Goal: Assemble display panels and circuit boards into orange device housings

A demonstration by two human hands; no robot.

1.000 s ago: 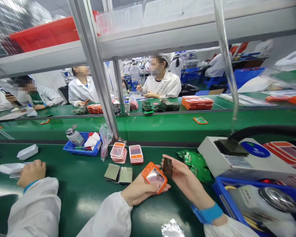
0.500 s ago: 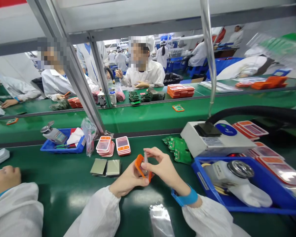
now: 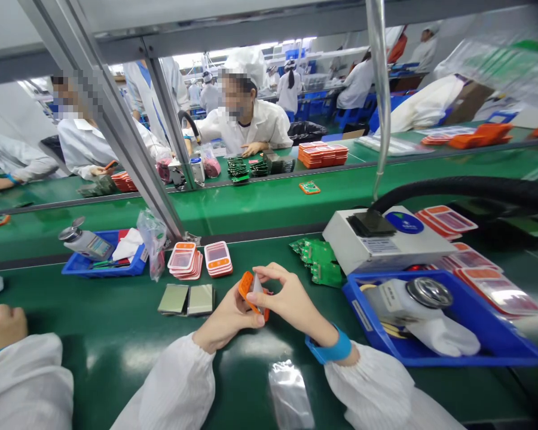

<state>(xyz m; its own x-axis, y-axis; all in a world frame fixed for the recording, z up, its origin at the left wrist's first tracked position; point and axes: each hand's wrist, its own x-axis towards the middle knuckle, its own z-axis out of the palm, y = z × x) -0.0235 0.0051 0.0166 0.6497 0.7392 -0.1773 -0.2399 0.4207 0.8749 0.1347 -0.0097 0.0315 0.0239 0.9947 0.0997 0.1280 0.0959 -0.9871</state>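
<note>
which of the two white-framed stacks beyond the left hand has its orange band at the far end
The left stack; on the right stack it lies at the near end.

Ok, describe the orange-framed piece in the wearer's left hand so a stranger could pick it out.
Over the dark green bench in the foreground, find the left hand and right hand together near the middle. The orange-framed piece sits tilted in the left, with a thin pale piece pinched in the right. Unlike the white-rimmed panels stacked just beyond, its frame is orange.
</note>
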